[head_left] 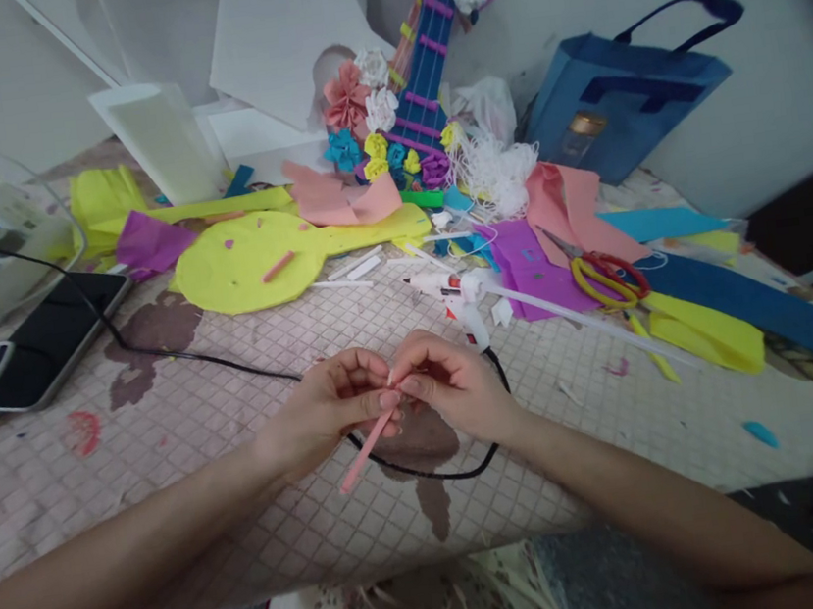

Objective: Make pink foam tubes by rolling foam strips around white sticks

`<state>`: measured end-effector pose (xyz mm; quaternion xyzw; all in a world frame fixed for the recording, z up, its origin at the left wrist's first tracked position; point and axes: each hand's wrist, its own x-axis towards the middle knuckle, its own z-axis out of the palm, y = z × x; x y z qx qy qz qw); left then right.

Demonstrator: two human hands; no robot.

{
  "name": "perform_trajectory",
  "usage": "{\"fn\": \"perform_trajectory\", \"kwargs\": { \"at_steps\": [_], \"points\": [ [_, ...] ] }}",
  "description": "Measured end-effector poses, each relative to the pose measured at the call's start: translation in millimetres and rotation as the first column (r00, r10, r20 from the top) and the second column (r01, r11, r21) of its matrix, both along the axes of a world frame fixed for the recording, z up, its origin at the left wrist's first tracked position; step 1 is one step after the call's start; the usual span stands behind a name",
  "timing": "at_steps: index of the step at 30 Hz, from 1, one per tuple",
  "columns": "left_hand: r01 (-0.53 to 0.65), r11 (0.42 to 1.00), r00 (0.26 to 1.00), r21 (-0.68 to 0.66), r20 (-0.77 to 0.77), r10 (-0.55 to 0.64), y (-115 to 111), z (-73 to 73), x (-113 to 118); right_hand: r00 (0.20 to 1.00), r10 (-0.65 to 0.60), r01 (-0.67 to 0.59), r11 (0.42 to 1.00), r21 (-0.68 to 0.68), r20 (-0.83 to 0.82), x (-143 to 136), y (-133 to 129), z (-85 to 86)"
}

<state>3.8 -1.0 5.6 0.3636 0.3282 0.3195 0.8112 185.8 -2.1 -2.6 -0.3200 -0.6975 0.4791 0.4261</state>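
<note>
Between my two hands is a thin pink paper strip (366, 455), its long end slanting down to the left above the table. My left hand (340, 397) is closed, thumb and fingers pinching the strip near its upper end. My right hand (453, 388) is closed too, its fingertips meeting the left ones at the strip's end; what exactly they press is partly hidden. Just beyond my hands lies a white glue gun (456, 288) with a clear glue stick out of its back. A yellow guitar-shaped cutout (249, 262) lies further left, with a small pink roll (278, 267) on it.
A black cable (227, 359) loops under my hands. Scissors (607, 282) rest on purple paper (539, 268) at right. Behind stand a flower-covered blue guitar model (423, 75) and a blue bag (625, 100). A dark tablet or phone (47, 334) lies at left.
</note>
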Motion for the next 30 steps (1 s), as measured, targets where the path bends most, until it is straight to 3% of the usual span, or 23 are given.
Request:
{"fn": "perform_trajectory", "kwargs": {
  "at_steps": [7, 11, 17, 21, 30],
  "points": [
    [0.083, 0.996, 0.996, -0.017, 0.036, -0.082, 0.5, -1.2, -0.9, 0.996, 0.053, -0.067, 0.972, 0.224, 0.069, 3.8, 2.4, 1.6],
    [0.083, 0.996, 0.996, -0.011, 0.015, -0.083, 1.6, -3.7, -2.5, 1.0, -0.003, -0.006, 0.959, 0.283, 0.03, 4.0, 2.0, -2.5],
    [0.049, 0.998, 0.998, -0.035, 0.051, -0.047, 3.7, 0.6, -4.4, 0.995, 0.074, -0.064, 0.988, 0.141, -0.065, 6.8, 5.6, -4.6],
    [0.041, 0.998, 0.998, -0.04, 0.055, -0.039, 3.2, 1.4, -4.6, 0.996, 0.066, -0.056, 0.988, 0.143, -0.064, 4.7, 6.3, -3.1],
    [0.104, 0.994, 0.993, -0.019, -0.048, -0.105, 4.5, -0.9, -7.7, 0.992, -0.122, 0.124, 0.974, 0.188, -0.021, 3.7, 3.2, -3.8]
  ]
}}
